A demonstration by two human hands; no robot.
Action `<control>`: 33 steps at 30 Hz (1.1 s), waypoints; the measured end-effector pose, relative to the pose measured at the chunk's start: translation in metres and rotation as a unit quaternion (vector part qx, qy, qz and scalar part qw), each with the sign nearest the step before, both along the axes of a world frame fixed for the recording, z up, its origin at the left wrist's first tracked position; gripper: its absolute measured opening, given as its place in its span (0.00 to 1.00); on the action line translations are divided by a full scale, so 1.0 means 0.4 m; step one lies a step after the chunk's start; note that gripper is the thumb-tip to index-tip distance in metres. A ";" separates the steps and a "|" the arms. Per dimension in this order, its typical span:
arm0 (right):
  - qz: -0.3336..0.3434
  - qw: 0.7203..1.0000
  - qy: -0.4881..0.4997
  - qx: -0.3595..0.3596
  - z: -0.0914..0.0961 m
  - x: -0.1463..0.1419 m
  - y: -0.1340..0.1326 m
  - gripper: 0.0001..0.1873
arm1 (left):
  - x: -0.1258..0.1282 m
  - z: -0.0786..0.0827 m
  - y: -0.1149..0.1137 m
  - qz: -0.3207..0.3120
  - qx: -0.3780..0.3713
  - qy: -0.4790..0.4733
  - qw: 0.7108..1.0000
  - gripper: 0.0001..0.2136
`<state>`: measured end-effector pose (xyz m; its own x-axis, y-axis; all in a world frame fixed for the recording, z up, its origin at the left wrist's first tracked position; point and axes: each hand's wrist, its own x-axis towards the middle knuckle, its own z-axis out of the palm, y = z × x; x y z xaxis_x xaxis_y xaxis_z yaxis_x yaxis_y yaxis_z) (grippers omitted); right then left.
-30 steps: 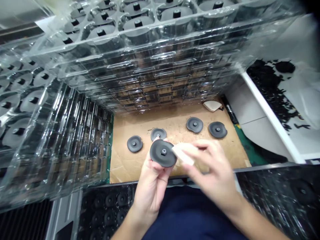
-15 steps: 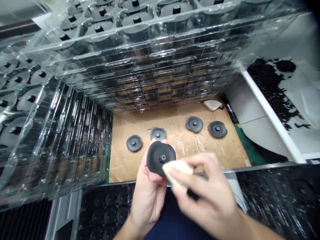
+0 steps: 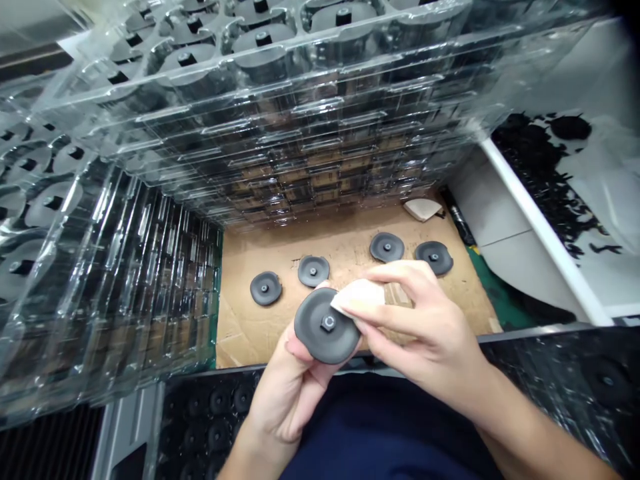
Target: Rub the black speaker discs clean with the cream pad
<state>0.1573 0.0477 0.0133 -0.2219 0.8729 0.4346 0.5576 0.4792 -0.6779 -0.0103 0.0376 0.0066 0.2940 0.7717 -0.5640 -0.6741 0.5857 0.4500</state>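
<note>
My left hand (image 3: 290,380) grips a round black rubber disc (image 3: 323,328) with a small metal nut at its centre, holding it up over the near edge of a cardboard sheet (image 3: 350,233). My right hand (image 3: 425,333) pinches a small white pad (image 3: 361,293) and presses it against the disc's upper right rim. Several similar black discs lie flat on the cardboard, one at the left (image 3: 265,289) and one at the right (image 3: 434,257).
Tall stacks of clear plastic trays (image 3: 280,133) holding black discs wall the back and the left (image 3: 75,267). A black tray of discs (image 3: 215,407) sits near my lap. Another white pad (image 3: 423,209) lies at the cardboard's far right. A white bin with black scraps (image 3: 550,173) stands at the right.
The white pad has moved from the disc's lower edge up to its upper right rim. The disc has tilted a little and shifted slightly lower in my left hand.
</note>
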 end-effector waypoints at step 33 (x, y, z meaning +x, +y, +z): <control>-0.011 1.000 0.021 0.002 -0.028 0.051 -0.023 0.15 | -0.024 0.030 -0.006 -0.041 0.035 0.025 0.998 0.26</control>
